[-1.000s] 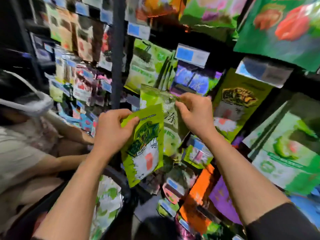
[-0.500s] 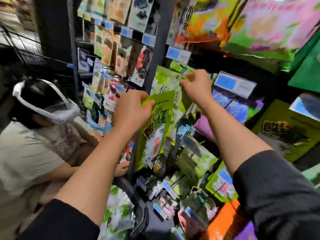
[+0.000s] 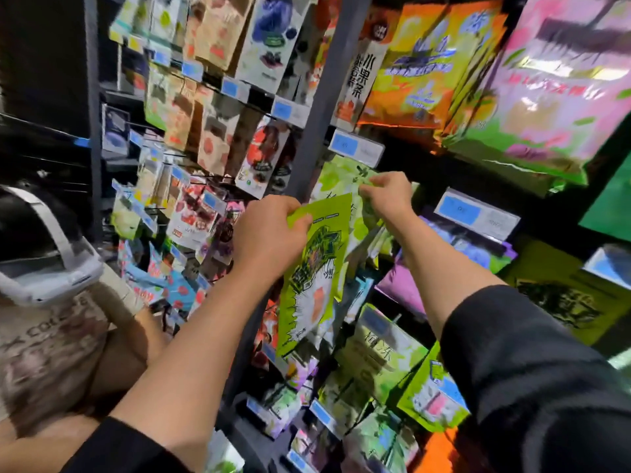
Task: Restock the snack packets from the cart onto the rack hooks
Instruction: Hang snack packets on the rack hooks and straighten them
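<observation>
Step in hand: hanging one packet on the rack. Left hand (image 3: 269, 233) grips the top corner of a lime-green foil snack packet with black and white artwork (image 3: 316, 274), which hangs free in front of the dark grey upright post (image 3: 317, 131). Right hand (image 3: 387, 196) pinches the top edge of a pale-green leaf-print packet (image 3: 336, 180) just under a blue price tag (image 3: 355, 146); the hook itself is hidden. Judged next: line the pale packet's hang hole up with the hook and slide it on, lime packet after.
</observation>
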Demonstrator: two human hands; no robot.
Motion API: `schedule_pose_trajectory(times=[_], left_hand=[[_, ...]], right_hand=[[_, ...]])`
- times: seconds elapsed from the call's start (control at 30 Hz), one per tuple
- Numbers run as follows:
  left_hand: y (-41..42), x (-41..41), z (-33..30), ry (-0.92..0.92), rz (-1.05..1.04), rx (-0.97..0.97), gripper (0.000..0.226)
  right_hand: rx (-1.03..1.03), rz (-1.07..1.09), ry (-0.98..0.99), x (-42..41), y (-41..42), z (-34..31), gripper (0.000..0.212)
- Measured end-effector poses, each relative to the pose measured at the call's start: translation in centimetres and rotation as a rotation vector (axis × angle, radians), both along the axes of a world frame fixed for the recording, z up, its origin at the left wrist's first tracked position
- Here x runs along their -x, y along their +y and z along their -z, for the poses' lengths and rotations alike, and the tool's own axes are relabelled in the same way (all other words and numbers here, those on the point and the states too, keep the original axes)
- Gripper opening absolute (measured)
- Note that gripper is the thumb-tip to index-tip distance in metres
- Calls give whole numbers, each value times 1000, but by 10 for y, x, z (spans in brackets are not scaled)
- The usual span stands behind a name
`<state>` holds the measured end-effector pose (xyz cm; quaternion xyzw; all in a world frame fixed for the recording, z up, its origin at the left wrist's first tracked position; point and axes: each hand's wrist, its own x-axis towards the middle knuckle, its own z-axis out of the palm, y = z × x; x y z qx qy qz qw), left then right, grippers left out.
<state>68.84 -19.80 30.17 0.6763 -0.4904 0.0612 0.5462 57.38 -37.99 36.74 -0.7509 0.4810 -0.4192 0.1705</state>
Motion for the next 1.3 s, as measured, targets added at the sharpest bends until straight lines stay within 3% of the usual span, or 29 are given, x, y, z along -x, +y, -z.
schedule_pose_trajectory(times=[0.13,0.33,0.47,0.67,1.1,1.23,1.3], left_hand=[[-13,-3,0,11,7,-14,19],[-29,-3,-1,-4,-18,-62,23],[-36,-3,-2,-18,-14,-62,23],[-46,-6,3,1,-29,-74,23],[-54,-8,5,32,-25,-76,22],[-54,-9,7,35,2,-81,19],[-54,-10,9,33,25,-78,21]], right_hand=[[23,-22,-56,-3,-9,-4,9],[5,-15,-151,-6,-27,-6,27],[-1,-11,-182,-10,-37,-6,25],[23,12,-88,-17,-53,-9,16],[61,128,-5,-15,-73,2,18],[81,159,96,-12,-81,6,13],[81,192,154,-10,-82,8,20]])
